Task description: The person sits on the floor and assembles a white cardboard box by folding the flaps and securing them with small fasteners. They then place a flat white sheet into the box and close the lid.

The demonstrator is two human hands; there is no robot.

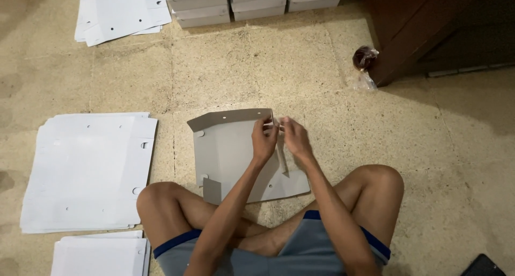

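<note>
A grey flat cardboard box blank point(228, 152) lies on the floor in front of my crossed legs, its far flap folded upright. My left hand point(264, 140) and my right hand point(293, 136) meet at the blank's far right corner. Both pinch a small corner tab point(273, 123) there, fingers closed on the cardboard. The right side flap stands partly raised under my right hand.
A stack of flat white blanks point(88, 171) lies to the left, another stack point(99, 254) at lower left, and more point(120, 10) at the top left. Assembled white boxes point(252, 2) stand at the far edge. A plastic-wrapped dark item point(365, 61) sits by a brown wooden furniture piece point(413, 23).
</note>
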